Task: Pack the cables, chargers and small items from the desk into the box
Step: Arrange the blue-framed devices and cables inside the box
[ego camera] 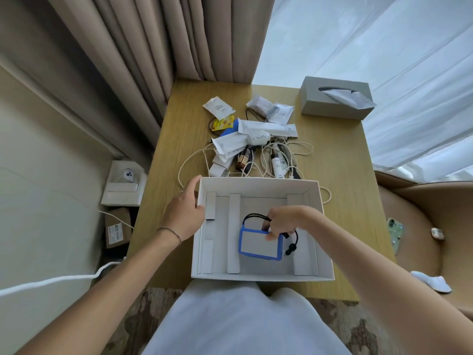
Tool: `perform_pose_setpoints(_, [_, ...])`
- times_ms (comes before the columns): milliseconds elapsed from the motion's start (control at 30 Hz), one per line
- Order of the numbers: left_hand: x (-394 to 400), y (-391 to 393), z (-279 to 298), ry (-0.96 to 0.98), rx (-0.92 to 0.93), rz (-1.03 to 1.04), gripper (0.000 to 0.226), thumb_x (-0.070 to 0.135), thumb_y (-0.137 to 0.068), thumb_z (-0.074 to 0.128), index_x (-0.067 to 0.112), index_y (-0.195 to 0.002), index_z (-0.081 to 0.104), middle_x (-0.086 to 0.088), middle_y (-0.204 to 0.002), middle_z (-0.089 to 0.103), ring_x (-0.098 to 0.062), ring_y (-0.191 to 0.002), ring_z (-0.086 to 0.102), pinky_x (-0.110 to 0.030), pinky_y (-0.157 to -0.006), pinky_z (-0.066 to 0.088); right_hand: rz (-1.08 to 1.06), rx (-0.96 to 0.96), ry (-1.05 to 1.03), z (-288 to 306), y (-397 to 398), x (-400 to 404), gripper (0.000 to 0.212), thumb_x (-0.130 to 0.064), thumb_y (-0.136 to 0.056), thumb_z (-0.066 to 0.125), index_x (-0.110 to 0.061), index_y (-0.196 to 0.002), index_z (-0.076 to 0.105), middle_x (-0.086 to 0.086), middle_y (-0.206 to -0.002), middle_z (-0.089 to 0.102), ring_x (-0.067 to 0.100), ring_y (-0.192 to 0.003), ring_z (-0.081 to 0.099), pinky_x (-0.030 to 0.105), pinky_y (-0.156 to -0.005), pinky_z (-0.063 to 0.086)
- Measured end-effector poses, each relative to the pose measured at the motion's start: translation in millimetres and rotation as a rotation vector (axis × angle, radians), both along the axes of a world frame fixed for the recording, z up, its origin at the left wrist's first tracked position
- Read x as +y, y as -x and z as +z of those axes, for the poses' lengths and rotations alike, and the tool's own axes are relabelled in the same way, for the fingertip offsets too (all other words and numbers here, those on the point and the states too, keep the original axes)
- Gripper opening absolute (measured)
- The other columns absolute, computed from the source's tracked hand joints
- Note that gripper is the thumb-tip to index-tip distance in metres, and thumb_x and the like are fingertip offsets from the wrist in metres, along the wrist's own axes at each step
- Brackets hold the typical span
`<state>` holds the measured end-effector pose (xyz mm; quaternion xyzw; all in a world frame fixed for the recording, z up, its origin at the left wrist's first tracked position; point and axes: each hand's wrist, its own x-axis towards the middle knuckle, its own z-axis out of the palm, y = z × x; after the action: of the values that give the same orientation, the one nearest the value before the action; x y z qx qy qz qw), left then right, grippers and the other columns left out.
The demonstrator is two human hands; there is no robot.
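Right hand point(277, 222) fingers curl around black cord atop small blue-edged white pouch point(258, 243); looks light, soft. Left hand point(185, 210), fingers relaxed, steadies white cardboard box point(325, 226) wall.

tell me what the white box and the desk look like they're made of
The white box looks like matte cardboard or paperboard: thin flat walls, folded corners, strip inserts inside. The desk looks like wood or wood-look laminate with a smooth satin finish: fine straight grain lines run across its yellow-brown top. Which one, the view cannot settle.
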<state>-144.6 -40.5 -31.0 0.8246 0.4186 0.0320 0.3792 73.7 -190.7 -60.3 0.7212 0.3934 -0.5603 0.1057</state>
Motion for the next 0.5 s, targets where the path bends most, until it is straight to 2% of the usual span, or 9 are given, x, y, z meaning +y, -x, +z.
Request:
perform_pose_setpoints(200, [2.0,-1.3,-2.2,0.019,0.014,-0.004,0.070,0.006,-0.094,0.058,0.031,-0.152,0.029,0.003,-0.080,0.065,-0.012,-0.049,0.050,-0.014,-0.036,0.036,0.213,0.014,0.088,-12.1,5.9,-4.5,0.038,-0.024,-0.098,0.064,-0.015,-0.134,0.062,0.006,-0.093,0.062,0.017,-0.071,0.054,0.026,-0.065,0.049])
perform_pose_setpoints(267, [2.7,-1.3,-1.8,0.026,0.011,0.008,0.068,0.007,-0.093,0.060,0.033,-0.150,0.032,0.009,-0.081,0.065,-0.016,-0.053,0.056,-0.017,-0.038,0.044,0.221,0.024,0.083,-15.5,12.0,-7.9,0.039,-0.024,-0.098,0.064,-0.014,-0.135,0.060,0.008,-0.101,0.065,0.017,-0.076,0.057,0.024,-0.066,0.051])
perform_pose_setpoints(333, [4.7,-1.0,-0.6,0.028,0.007,0.022,0.066,0.010,-0.092,0.063,0.034,-0.148,0.036,0.020,-0.083,0.059,-0.021,-0.064,0.065,-0.026,-0.048,0.055,0.214,0.005,0.069,-19.5,18.1,-10.4,0.034,-0.025,-0.097,0.066,-0.011,-0.127,0.063,0.009,-0.104,0.067,0.020,-0.080,0.060,0.027,-0.070,0.053])
perform_pose_setpoints(400, [4.9,-0.9,-0.7,0.012,0.002,0.014,0.065,0.011,-0.092,0.064,0.034,-0.147,0.038,0.026,-0.084,0.053,-0.018,-0.064,0.065,-0.019,-0.045,0.051,0.156,-0.018,0.062,-24.7,22.3,-13.3,0.023,-0.024,-0.094,0.070,-0.009,-0.111,0.063,0.011,-0.099,0.070,0.024,-0.075,0.066,0.035,-0.071,0.059])
perform_pose_setpoints(467, [2.5,-1.3,1.7,0.021,0.019,0.013,0.066,0.010,-0.093,0.063,0.032,-0.149,0.037,0.027,-0.088,0.053,-0.012,-0.060,0.060,-0.012,-0.041,0.042,0.111,-0.054,0.037,-25.5,26.6,-17.8,0.026,-0.023,-0.092,0.073,-0.009,-0.109,0.059,0.014,-0.098,0.072,0.025,-0.067,0.068,0.037,-0.064,0.062])
perform_pose_setpoints(500, [0.1,-1.9,5.2,0.013,0.041,0.025,0.067,0.008,-0.093,0.063,0.029,-0.150,0.036,0.021,-0.094,0.057,-0.011,-0.060,0.058,-0.011,-0.042,0.041,0.122,-0.104,-0.003,-25.3,28.9,-21.0,0.029,-0.024,-0.091,0.074,-0.009,-0.109,0.058,0.012,-0.096,0.071,0.022,-0.064,0.067,0.034,-0.058,0.060])
